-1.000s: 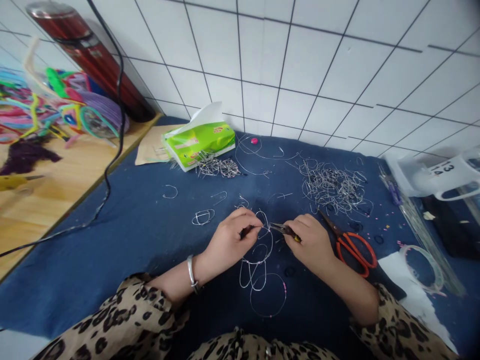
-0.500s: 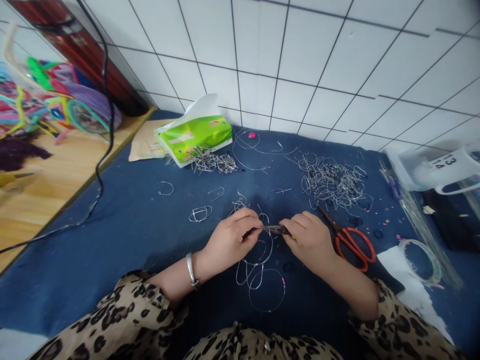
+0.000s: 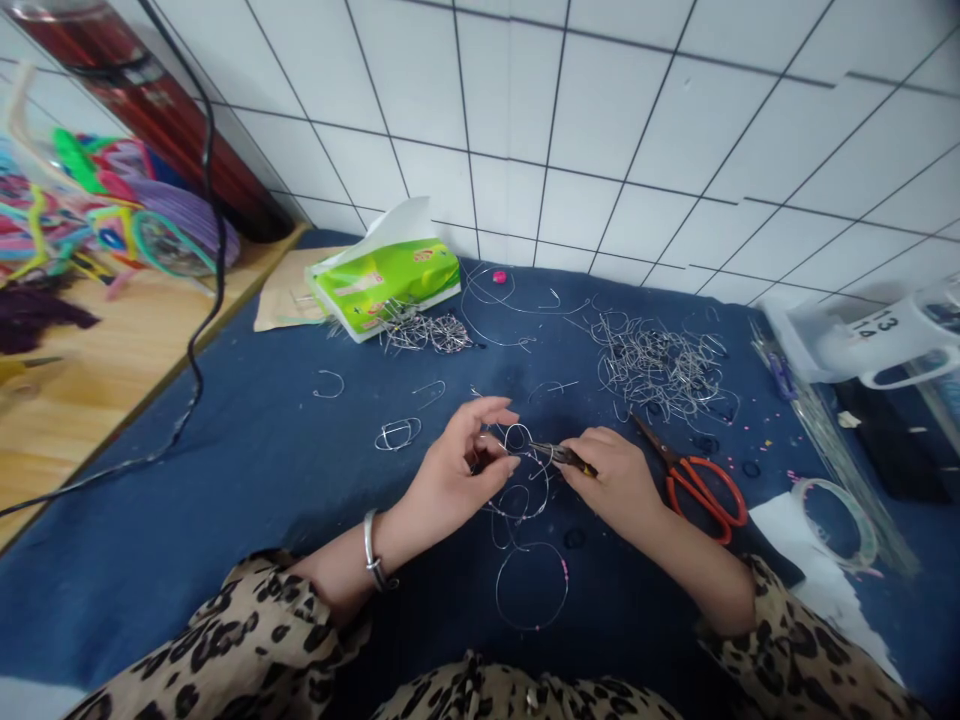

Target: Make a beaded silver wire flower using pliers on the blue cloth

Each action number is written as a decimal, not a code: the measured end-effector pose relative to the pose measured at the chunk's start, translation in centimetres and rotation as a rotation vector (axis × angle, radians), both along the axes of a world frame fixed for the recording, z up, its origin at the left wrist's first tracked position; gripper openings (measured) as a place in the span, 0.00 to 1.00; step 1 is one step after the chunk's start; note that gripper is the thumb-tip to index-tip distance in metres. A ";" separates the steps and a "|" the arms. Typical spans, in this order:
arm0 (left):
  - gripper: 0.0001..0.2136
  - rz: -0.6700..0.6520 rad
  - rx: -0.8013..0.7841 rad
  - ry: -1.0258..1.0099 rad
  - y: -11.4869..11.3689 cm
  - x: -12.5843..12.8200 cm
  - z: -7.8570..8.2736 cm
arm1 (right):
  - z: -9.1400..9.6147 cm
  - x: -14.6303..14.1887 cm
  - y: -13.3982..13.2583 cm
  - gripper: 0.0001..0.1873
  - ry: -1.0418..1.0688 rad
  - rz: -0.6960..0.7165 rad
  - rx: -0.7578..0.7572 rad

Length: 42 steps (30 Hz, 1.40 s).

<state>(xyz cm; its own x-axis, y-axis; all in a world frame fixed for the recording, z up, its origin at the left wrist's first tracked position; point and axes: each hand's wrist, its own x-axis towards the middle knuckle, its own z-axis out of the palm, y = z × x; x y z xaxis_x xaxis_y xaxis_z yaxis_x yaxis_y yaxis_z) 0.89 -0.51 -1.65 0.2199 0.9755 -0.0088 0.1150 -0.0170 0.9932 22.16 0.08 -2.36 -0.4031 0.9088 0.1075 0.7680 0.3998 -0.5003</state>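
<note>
My right hand (image 3: 616, 478) is closed around small pliers (image 3: 564, 456) with dark jaws and a bit of yellow on the handle. The jaw tips meet a small loop of silver wire (image 3: 517, 437). Beside that loop, on its left, my left hand (image 3: 457, 462) has its thumb and fingers parted, and no firm hold on the wire shows. Beneath both hands, thin wire rings with pink beads (image 3: 532, 588) lie linked on the blue cloth (image 3: 300, 540). Some of the wire behind my fingers is hidden.
Orange-handled scissors (image 3: 705, 492) lie right of my right hand. Behind them is a heap of bent wires (image 3: 660, 365). A green tissue pack (image 3: 386, 285) and a wire bundle (image 3: 431, 332) sit at the back. A tape roll (image 3: 836, 525) and white jug (image 3: 900, 335) are at right.
My left fingers have spread from a pinch, and the small wire loop now shows between the hands. The pliers have turned slightly, showing more of their handle.
</note>
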 end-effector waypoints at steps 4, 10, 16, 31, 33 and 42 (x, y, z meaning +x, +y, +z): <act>0.24 -0.038 -0.242 -0.318 0.4 0.0 0.2 | -0.1 0.0 0.0 0.06 0.014 0.001 0.001; 0.14 -0.177 -0.459 -0.484 0.7 -0.4 0.2 | -0.2 0.1 -0.1 0.06 0.049 -0.009 0.028; 0.09 -0.270 -0.563 -0.375 0.6 -0.5 -0.1 | -0.2 0.1 -0.1 0.07 0.054 0.011 0.052; 0.09 -0.222 -0.380 -0.174 0.0 -0.1 0.2 | -0.4 -0.1 -0.1 0.08 0.064 0.050 0.098; 0.09 -0.237 -0.379 -0.174 0.0 -0.1 0.2 | -0.3 -0.2 -0.2 0.08 0.069 0.054 0.106; 0.08 -0.259 -0.386 -0.217 -0.5 0.2 0.3 | 1.1 -0.6 -0.3 0.08 0.048 0.067 0.110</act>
<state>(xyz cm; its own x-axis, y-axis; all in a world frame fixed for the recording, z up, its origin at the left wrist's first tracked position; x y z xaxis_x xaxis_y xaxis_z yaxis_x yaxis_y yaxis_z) 1.08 -1.06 -1.35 0.4902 0.8236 -0.2853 -0.0539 0.3554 0.9332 21.59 -0.18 -1.30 -0.4546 0.8616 0.2257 0.7138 0.5040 -0.4863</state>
